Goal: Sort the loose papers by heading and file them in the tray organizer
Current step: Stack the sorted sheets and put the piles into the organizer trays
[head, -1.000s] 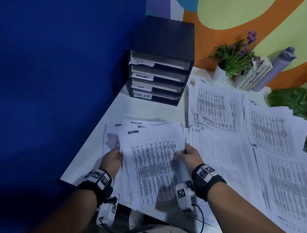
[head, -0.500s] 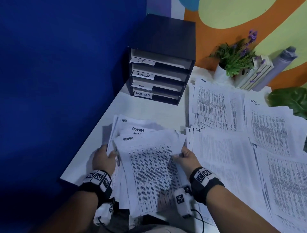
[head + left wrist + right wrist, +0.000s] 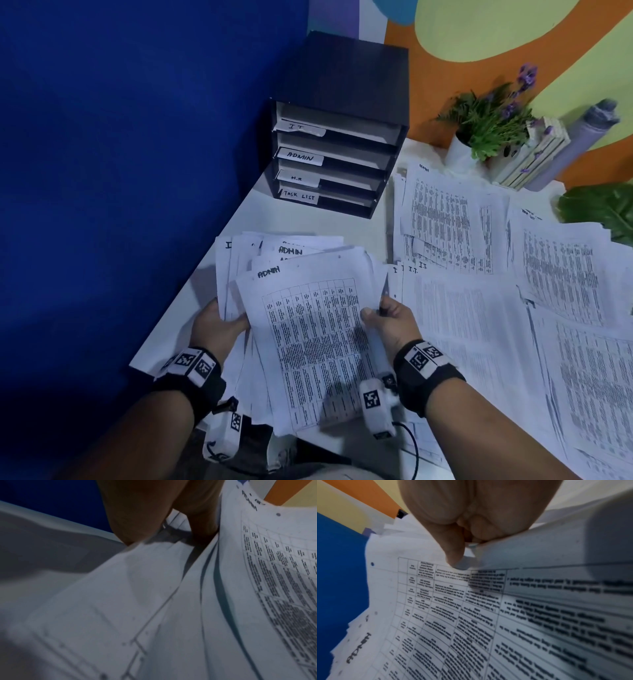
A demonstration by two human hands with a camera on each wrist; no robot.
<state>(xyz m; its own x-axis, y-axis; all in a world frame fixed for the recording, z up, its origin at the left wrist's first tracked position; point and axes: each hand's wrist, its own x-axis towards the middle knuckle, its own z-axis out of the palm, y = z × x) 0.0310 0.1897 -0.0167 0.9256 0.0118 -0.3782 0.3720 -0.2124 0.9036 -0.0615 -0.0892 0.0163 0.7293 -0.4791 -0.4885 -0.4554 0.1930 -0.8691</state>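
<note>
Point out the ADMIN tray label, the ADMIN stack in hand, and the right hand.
ADMIN tray label (image 3: 300,156): head view, middle of the white strip.
ADMIN stack (image 3: 318,342): head view, printed table on the top sheet.
Right hand (image 3: 390,323): head view, back of the hand.

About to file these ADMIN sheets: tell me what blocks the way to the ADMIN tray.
Nothing visible does. The ADMIN stack, held by the left hand and right hand, faces bare table up to the organizer; the ADMIN slot looks open.
</note>
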